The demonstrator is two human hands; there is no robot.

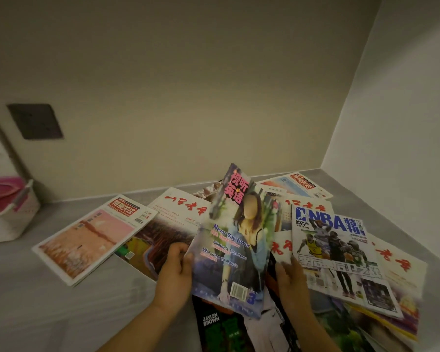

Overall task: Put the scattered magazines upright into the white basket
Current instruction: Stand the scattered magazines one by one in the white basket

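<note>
Lower left: bare grey tabletop (36,301), open as far as the white slotted plastic basket (8,219) at the left edge. Lower centre: left hand (174,270) curls its fingers round the left edge of a glossy magazine with a woman on its cover (236,250). The magazine is raised over the pile, cover to camera, long axis near vertical, top curling towards the wall. Right hand (290,283) lies at its right edge beside the blue-titled NBA magazine (335,250); its grip cannot be told.

Grey counter (61,313) in corner; beige wall (188,97) behind; dark square plate (34,121) on wall, left.
</note>
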